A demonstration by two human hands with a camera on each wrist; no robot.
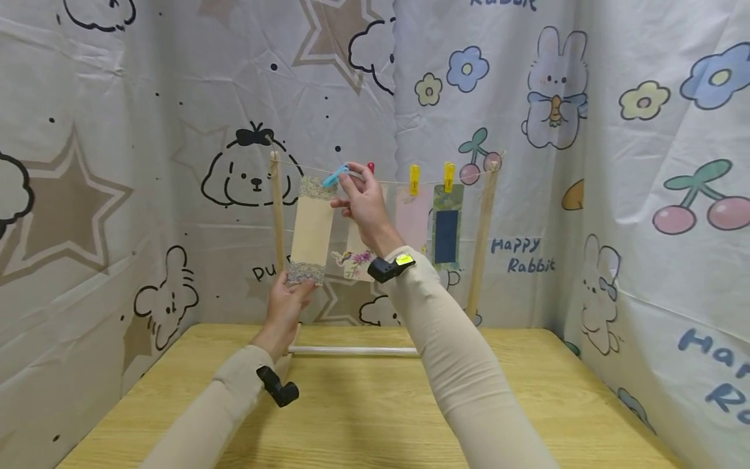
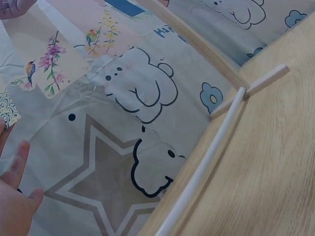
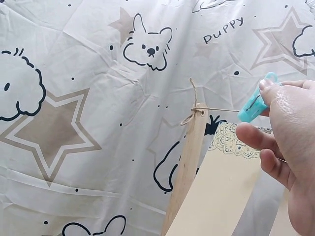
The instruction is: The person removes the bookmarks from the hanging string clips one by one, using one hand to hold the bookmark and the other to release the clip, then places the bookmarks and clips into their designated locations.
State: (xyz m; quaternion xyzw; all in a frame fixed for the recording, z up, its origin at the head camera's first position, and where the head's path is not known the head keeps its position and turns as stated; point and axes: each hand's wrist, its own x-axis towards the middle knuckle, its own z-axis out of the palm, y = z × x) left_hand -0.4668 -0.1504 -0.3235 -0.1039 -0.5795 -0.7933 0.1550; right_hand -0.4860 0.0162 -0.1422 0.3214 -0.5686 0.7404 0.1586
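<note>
A cream card with patterned ends hangs tilted at the left of the string; its lower edge is held by the left hand. In the left wrist view that hand is at the lower left, beside a patterned card corner. The right hand pinches a blue clothespin at the card's top. In the right wrist view the clothespin is between thumb and finger of the right hand, its tip at the string, just above the card; whether it grips the card is unclear.
Wooden posts hold the string. Right of the blue clothespin hang a flowered card, a pink card and a green-edged card, with a red clip and yellow clips. A white rod lies low between the posts.
</note>
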